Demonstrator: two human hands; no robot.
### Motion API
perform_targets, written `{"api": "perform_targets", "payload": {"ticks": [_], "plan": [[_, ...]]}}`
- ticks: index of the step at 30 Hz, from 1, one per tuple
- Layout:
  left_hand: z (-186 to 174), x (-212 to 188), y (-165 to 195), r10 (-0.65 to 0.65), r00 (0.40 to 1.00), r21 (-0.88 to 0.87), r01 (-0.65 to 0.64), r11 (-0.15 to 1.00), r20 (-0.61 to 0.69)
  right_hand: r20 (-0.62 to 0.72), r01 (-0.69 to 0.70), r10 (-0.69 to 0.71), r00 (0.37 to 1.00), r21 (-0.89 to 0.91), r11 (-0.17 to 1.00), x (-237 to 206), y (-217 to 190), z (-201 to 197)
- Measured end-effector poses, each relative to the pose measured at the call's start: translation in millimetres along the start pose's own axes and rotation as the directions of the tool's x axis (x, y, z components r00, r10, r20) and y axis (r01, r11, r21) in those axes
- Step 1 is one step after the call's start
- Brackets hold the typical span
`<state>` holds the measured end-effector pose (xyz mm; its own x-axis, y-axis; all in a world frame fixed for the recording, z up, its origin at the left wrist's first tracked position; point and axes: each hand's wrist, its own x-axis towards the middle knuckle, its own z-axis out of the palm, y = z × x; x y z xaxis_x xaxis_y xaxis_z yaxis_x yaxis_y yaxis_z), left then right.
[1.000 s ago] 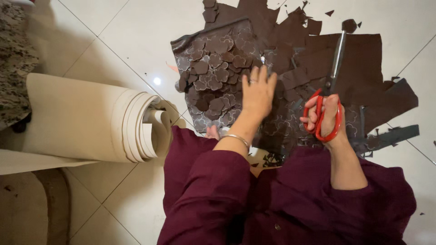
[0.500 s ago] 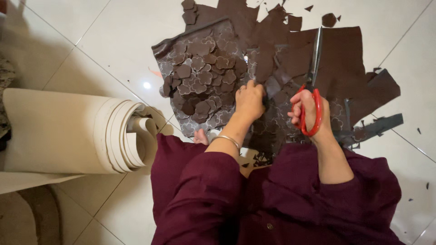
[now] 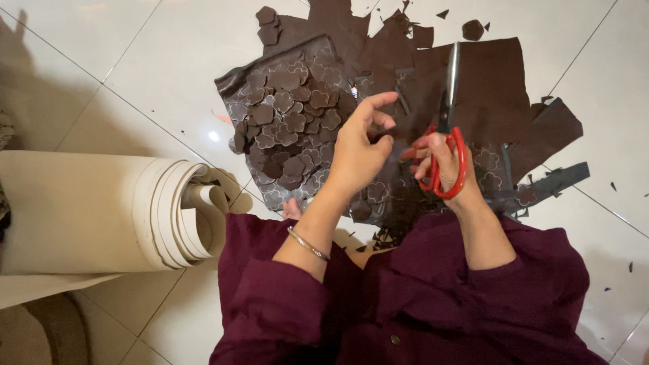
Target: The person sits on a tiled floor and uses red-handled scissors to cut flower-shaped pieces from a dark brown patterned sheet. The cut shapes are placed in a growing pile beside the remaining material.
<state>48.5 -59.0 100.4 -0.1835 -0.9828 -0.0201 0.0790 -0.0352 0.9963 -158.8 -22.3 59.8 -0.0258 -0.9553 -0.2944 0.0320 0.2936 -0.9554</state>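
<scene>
Scissors (image 3: 443, 128) are sitting clamped in the right hand (image 3: 443, 165), blades closed and pointing away over the brown sheet (image 3: 487, 81) on the floor (image 3: 135, 61), while the left hand (image 3: 358, 152), just beside them, is pinching a dark scrap (image 3: 395, 130) together.

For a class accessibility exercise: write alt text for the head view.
The right hand holds red-handled scissors while the left hand pinches a brown sheet on a white tiled floor, beside brown flower-shaped cutouts and a cream roll.
</scene>
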Motion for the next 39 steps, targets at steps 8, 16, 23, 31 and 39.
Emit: {"api": "perform_targets", "payload": {"ticks": [8,16,23,31,39], "plan": [[2,-30,50,0.512,0.807,0.663,-0.559,0.498,0.296,0.072,0.024,-0.041,0.997,0.219,0.975,-3,2,-4],[-4,-56,51,0.365,0.931,0.377,-0.339,0.862,0.002,-0.024,0.110,-0.107,0.994,0.230,0.967,-16,-23,-1],[-3,-37,19,-0.181,0.983,0.065,0.181,0.981,-0.001,-0.016,0.084,-0.083,0.996,0.303,0.949,-17,-32,11],[-1,-7,6,-0.456,0.880,-0.510,0.454,0.730,0.130,-0.042,0.162,-0.156,0.987,0.295,0.942,-20,-27,14],[0,1,-11,-0.400,0.909,-0.591,0.386,0.708,0.115,-0.057,0.164,-0.155,0.986,0.211,0.964,-9,1,2]]}}
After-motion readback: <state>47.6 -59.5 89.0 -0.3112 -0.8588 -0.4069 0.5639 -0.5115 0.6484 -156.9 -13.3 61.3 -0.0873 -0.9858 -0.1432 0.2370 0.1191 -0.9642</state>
